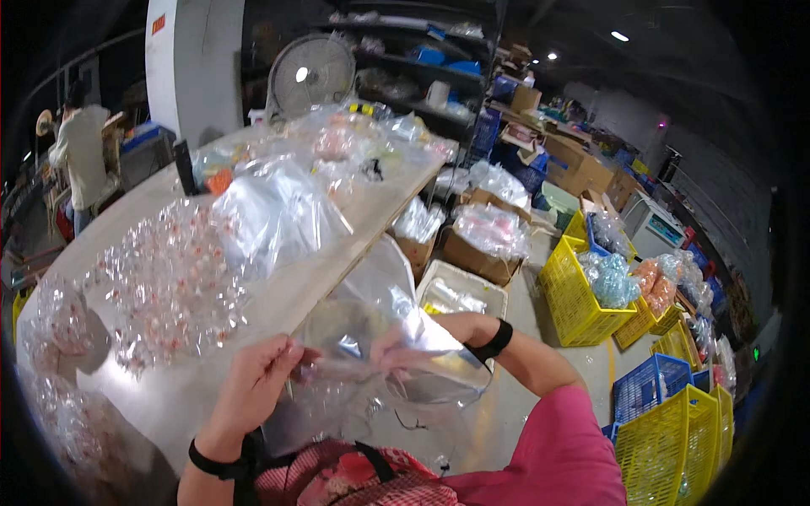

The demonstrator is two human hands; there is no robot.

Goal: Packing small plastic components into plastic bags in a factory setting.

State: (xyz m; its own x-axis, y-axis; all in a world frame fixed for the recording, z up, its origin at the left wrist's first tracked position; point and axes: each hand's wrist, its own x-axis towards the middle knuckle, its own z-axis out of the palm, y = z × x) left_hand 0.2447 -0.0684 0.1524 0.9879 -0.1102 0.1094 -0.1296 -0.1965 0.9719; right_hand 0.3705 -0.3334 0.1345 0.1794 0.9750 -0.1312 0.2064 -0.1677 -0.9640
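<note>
presently, clear bag [363,295] between left hand [268,364], pinching edge, right hand [407,347], seen through bag, grip unclear.

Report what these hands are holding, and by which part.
Clear plastic film: the left hand pinches it by its left edge. The right hand shows blurred through the film; its hold cannot be told.

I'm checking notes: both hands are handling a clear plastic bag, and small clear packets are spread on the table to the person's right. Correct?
No: in the head view, the small clear packets are spread on the table to the person's left. The left hand and right hand are handling a clear plastic bag.
</note>
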